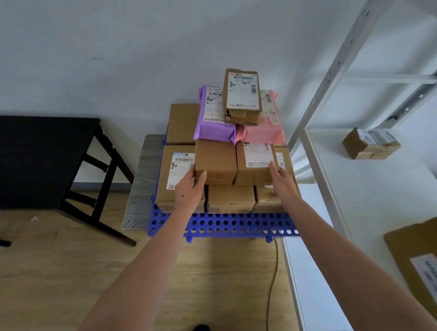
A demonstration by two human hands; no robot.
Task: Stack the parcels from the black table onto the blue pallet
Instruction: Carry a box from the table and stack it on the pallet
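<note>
- The step in hand looks to be settling the second layer: the person is squaring up two cartons that are sitting side by side on the stack on the blue pallet [225, 224].
- The left hand [190, 189] is taking the plain brown carton [215, 160] in its grip at the near left corner, with the thumb curling onto the front face and the fingers going round the left side.
- The right hand [279, 180] is lying with straight fingers against the right edge of the labelled carton [256, 164], pressing rather than grasping. Its thumb is hidden, so a hooked grip underneath cannot be ruled out.
- The two cartons are touching each other and are resting on a lower row of brown boxes.
- Behind them a purple mailer [214, 125] and a pink mailer [264, 132] are lying on the stack, and a small taped parcel [241, 96] is sitting on top of both.
- The black table [35, 157] is standing well to the left of the pallet; I judge the stacking to be far along.
- The next move is probably calling for an even inward push from both hands, so that the cartons are closing up flush without jolting the mailers and the taped parcel, which are looking loosely balanced.
- After that, the hands should be letting go gently and turning left toward the tabletop for any remaining parcel.
</note>
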